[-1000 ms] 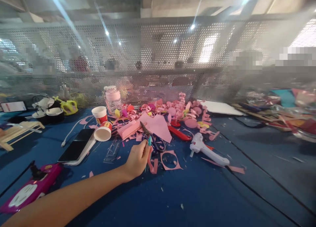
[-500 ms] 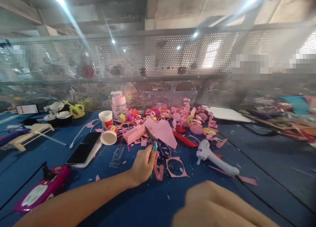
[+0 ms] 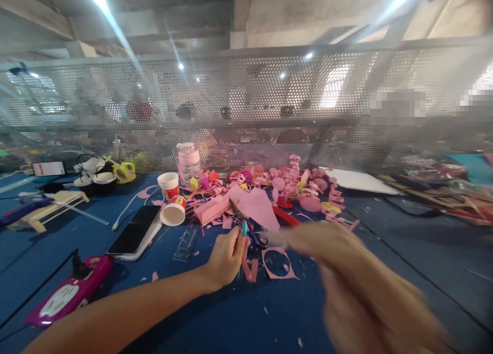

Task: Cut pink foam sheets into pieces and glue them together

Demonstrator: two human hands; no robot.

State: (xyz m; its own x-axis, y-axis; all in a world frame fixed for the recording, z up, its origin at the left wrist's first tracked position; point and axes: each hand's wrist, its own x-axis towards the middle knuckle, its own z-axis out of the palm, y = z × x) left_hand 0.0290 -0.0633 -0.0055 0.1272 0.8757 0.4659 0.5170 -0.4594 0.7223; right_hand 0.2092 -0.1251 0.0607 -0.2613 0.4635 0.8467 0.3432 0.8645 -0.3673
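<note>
My left hand is closed at the middle of the table, fingers curled. A small teal piece stands up at its thumb; its kind is unclear. Just beyond lie scissors with dark blue handles, their blades over a pink sheet. My right hand is stretched forward from the lower right, its fingertips near the scissors' handles. Motion smears its fingers, so its grip does not show. Between the hands lies a pink square with a round hole, beside a folded pink strip.
A heap of pink cut-outs spreads along the back. Leftward are paper cups, a bottle, a phone, a clear ruler and a magenta power strip. A perforated metal screen stands behind.
My right hand has swung forward from the lower edge toward the scissors, now covering the white glue gun and part of the red-handled tool. My left hand has stayed in about the same place.
</note>
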